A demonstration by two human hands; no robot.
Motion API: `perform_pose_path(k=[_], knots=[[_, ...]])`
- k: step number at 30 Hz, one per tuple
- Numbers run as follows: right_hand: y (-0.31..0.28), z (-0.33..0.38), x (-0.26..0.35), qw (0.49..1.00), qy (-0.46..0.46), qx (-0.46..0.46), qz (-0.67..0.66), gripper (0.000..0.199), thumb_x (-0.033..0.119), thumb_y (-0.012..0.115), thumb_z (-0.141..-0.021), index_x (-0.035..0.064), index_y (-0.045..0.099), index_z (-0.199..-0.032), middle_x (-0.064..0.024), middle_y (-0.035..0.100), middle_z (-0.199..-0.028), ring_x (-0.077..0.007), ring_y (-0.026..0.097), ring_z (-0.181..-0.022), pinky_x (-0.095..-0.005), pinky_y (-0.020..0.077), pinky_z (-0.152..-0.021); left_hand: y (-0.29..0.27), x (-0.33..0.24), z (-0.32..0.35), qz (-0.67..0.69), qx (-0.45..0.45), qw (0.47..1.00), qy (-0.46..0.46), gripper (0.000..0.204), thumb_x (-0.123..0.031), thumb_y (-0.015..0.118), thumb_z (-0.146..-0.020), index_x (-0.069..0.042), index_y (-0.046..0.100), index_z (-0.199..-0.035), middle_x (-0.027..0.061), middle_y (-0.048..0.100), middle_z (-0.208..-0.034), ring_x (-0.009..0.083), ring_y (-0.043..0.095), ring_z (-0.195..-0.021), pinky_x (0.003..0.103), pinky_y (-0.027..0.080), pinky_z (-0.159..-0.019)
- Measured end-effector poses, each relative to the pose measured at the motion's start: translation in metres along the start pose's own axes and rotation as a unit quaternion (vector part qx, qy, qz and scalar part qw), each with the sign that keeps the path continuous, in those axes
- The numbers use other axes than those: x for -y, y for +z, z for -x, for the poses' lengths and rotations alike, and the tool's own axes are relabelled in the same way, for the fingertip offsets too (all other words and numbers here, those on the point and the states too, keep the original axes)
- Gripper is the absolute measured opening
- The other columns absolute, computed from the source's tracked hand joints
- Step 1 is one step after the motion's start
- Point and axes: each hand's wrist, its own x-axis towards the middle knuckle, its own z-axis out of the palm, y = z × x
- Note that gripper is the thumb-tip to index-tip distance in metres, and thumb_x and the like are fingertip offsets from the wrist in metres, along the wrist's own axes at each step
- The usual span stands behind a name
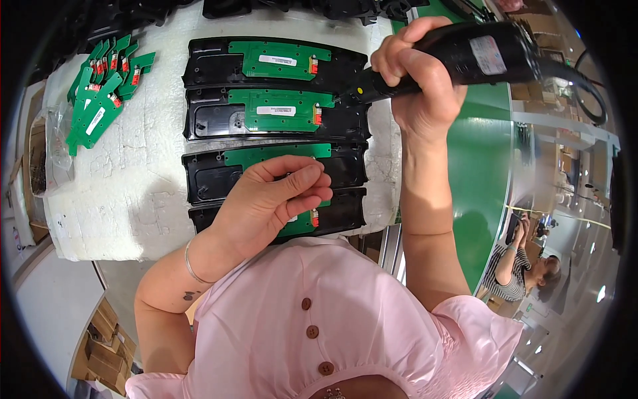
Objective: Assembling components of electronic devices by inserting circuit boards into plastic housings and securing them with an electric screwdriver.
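My right hand (428,86) is wrapped round a black electric screwdriver (458,53), held nearly level with its bit pointing left. The bit reaches the upper right corner of a green circuit board (286,121) lying in a curved black plastic panel (209,121). Over the panel just nearer to me (209,183), my left hand (269,196) is closed in a pinch; anything between its fingertips is too small to make out. That hand hides part of the board (266,154) below it. Several such panels lie in a column, each with a green board carrying a red-and-white connector (318,116).
A pile of loose green circuit boards (100,110) lies on the white foam surface (133,199) at left, beside a clear plastic bag (56,156). Black parts (299,8) line the far edge. A cable (585,76) trails from the screwdriver. Another person (522,272) is at right.
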Motion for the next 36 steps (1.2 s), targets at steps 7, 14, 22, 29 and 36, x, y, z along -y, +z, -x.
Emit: perform_pose_path(k=[7, 14, 22, 29, 36], knots=[[0.017, 0.028, 0.087, 0.974, -0.066, 0.199, -0.087, 0.03, 0.001, 0.057, -0.067, 0.0105, 0.045, -0.093, 0.0077, 0.055, -0.066, -0.0037, 0.054, -0.055, -0.0171, 0.04, -0.058, -0.006, 0.001, -0.003, 0.08, -0.014, 0.996, 0.043, 0.017, -0.015, 0.055, -0.088, -0.002, 0.059, -0.098, 0.0055, 0.061, -0.091, 0.0114, 0.061, -0.079, 0.019, 0.052, -0.071], [0.032, 0.04, 0.089, 0.977, -0.07, 0.184, -0.084, 0.024, 0.004, 0.063, -0.067, 0.0119, 0.047, -0.083, 0.006, 0.055, -0.054, -0.0036, 0.051, -0.045, -0.0163, 0.0438, -0.054, -0.001, 0.004, -0.004, 0.099, 0.03, 0.994, 0.046, 0.017, -0.019, 0.054, -0.088, -0.003, 0.059, -0.094, 0.0032, 0.06, -0.085, 0.0092, 0.06, -0.076, 0.017, 0.051, -0.065], [0.037, 0.039, 0.072, 0.975, -0.11, 0.176, -0.08, 0.023, 0.005, 0.059, -0.07, 0.0114, 0.045, -0.087, 0.0069, 0.053, -0.053, -0.0026, 0.049, -0.044, -0.0166, 0.039, -0.05, 0.012, 0.008, 0.001, 0.101, 0.029, 0.991, 0.08, 0.031, -0.026, 0.049, -0.091, 0.0, 0.054, -0.108, 0.0086, 0.059, -0.101, 0.0149, 0.059, -0.09, 0.024, 0.047, -0.083], [0.048, 0.025, 0.01, 0.998, -0.018, 0.052, -0.02, 0.026, 0.002, 0.041, -0.067, 0.0015, 0.042, -0.093, -0.0036, 0.039, -0.057, -0.0123, 0.035, -0.047, -0.0297, 0.0334, -0.05, 0.003, 0.006, 0.011, 0.039, 0.024, 0.999, -0.01, 0.036, -0.017, 0.038, -0.095, 0.006, 0.042, -0.122, 0.0165, 0.056, -0.106, 0.0226, 0.056, -0.101, 0.03, 0.045, -0.092], [0.048, 0.022, 0.0, 0.996, -0.002, 0.083, -0.016, 0.023, 0.002, 0.043, -0.069, 0.0016, 0.042, -0.092, -0.0051, 0.041, -0.057, -0.0122, 0.037, -0.047, -0.0285, 0.0335, -0.048, -0.006, 0.006, 0.017, -0.05, 0.044, 0.997, 0.045, 0.021, -0.014, 0.044, -0.093, 0.0, 0.051, -0.106, 0.0134, 0.06, -0.096, 0.0201, 0.062, -0.088, 0.026, 0.051, -0.075]])
